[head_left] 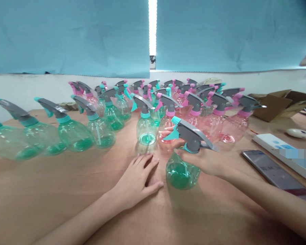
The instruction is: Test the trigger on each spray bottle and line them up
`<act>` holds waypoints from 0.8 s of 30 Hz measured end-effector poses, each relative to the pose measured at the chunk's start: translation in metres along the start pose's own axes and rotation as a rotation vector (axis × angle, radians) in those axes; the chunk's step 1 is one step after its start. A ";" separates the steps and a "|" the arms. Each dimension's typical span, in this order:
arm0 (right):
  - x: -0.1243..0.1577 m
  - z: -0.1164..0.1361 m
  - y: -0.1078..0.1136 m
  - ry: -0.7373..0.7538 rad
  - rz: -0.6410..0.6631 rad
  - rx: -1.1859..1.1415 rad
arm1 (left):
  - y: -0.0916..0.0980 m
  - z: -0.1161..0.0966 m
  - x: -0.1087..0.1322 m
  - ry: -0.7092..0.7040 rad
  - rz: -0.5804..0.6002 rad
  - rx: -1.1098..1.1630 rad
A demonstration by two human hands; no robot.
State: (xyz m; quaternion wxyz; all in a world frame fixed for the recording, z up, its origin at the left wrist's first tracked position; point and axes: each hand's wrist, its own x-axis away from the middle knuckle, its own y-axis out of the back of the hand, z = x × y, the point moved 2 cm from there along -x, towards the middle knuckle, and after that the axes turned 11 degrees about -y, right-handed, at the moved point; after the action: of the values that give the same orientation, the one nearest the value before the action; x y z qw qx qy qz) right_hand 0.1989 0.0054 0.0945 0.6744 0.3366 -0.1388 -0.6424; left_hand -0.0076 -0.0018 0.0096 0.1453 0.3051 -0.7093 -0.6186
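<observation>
Blue curtains are drawn behind a brown table crowded with spray bottles. Green bottles are ranged along the far edge toward the left corner, pink bottles toward the right. One green bottle is held roughly upright near the middle of the table, closer to the near edge and apart from the rows; its base appears to rest on the surface. The right hand is closed around its neck, just under the grey trigger head, whose teal nozzle is pointed left. The left hand is laid palm down on the table just left of the bottle, fingers spread and nothing gripped. A phone is seen by the right edge and a cardboard box at the far right corner.

No liquid is seen inside the bottle, and its walls look like thin clear plastic, so it is judged light and easily tipped. The rounded body is likely to give under a squeeze and may slip. The neck is judged the firmest place to be gripped, with the stiff head serving as a stop above the fingers.
</observation>
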 end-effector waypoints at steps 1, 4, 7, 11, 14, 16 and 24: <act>0.000 0.000 0.000 -0.003 -0.004 -0.014 | 0.000 0.000 0.000 -0.002 -0.005 0.003; 0.000 -0.001 -0.001 -0.021 -0.008 -0.016 | -0.001 0.000 0.000 -0.005 -0.008 0.009; -0.001 -0.002 0.000 -0.039 -0.003 0.025 | -0.001 0.000 0.000 -0.006 -0.003 0.006; -0.001 0.000 0.001 -0.008 0.003 0.010 | 0.001 0.000 0.000 -0.006 -0.002 0.002; -0.001 0.004 0.000 0.010 0.000 -0.034 | 0.002 -0.001 -0.001 0.000 0.006 0.001; -0.001 0.005 0.000 0.010 0.004 -0.040 | 0.002 -0.002 -0.001 0.002 0.012 0.000; -0.001 0.008 0.000 -0.023 0.065 -0.096 | 0.001 -0.001 0.000 -0.001 0.003 0.003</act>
State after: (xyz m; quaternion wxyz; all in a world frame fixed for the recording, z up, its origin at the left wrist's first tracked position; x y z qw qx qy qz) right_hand 0.1938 0.0041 0.1000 0.7086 0.2916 -0.1262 -0.6300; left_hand -0.0072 -0.0020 0.0111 0.1453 0.3040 -0.7107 -0.6176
